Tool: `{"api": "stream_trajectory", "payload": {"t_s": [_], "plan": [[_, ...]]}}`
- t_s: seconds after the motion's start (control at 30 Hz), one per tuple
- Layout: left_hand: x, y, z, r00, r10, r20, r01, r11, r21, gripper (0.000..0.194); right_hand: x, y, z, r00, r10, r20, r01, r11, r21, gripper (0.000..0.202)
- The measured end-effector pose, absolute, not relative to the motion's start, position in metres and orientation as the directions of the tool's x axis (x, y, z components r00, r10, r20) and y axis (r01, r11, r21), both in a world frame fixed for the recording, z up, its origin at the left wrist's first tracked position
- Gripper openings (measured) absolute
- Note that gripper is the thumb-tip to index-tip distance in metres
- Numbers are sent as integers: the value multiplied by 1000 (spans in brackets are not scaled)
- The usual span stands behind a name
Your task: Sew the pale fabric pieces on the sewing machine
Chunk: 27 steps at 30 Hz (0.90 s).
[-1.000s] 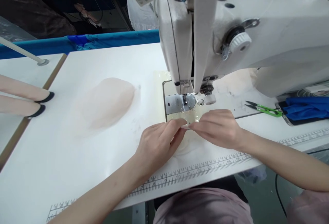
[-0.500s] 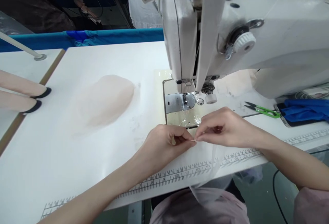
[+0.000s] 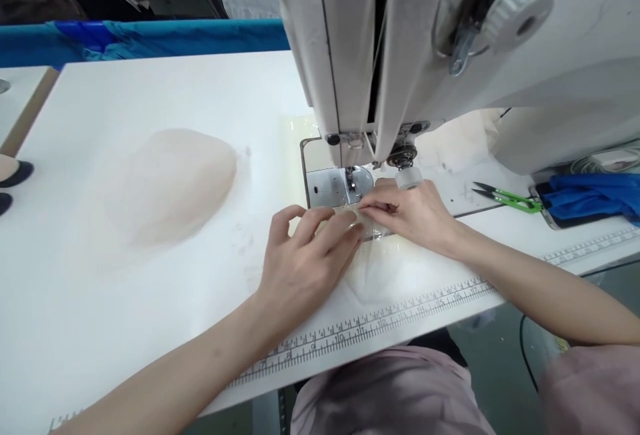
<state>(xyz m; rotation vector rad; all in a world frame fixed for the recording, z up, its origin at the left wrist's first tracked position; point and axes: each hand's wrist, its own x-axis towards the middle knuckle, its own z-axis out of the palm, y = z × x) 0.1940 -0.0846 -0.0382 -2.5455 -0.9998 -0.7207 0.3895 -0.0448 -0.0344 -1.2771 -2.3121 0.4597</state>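
A thin, nearly see-through piece of sheer fabric (image 3: pixel 371 270) lies at the front of the sewing machine's needle plate (image 3: pixel 327 186). My right hand (image 3: pixel 413 216) pinches its edge between thumb and fingers, just right of and below the presser foot (image 3: pixel 351 180). On the left, my left hand (image 3: pixel 310 258) is bent over the same fabric, fingertips drawn together at its edge close to the right fingertips. What lies under the left fingers is partly hidden. The white sewing machine head (image 3: pixel 340 55) stands directly above both hands.
A sheer beige fabric piece (image 3: pixel 175 185) lies on the white table to the left. Green-handled thread snips (image 3: pixel 510 199) and a blue cloth (image 3: pixel 593 195) on a dark phone-like object are at the right. A printed ruler (image 3: pixel 340 338) follows the front edge.
Both hands have moved forward from the table edge to the needle plate, bringing the sheer fabric along. The hanging strip has been drawn up onto the table. My view has come closer.
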Motion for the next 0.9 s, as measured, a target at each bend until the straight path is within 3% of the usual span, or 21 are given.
{"api": "stream_trajectory", "payload": {"t_s": [0.1,0.2,0.47,0.63,0.9], "plan": [[195,-91,-36,678,502,538,677,-710,-192,15,389,-43,-36,-468,855,225,704,515,-489,16],[195,-95,-35,685,553,475,691,-700,-182,19,391,-41,-39,-464,851,246,728,525,-441,18],[196,-91,-36,655,598,462,716,-687,-126,22,403,-41,-38,-473,769,431,830,553,-75,25],[196,-84,-36,642,623,447,734,-667,-126,22,394,-53,-34,-585,703,404,741,666,-86,30],[195,-85,-36,618,659,428,736,-677,-19,34,388,-58,-35,-620,722,308,765,643,35,33]]}}
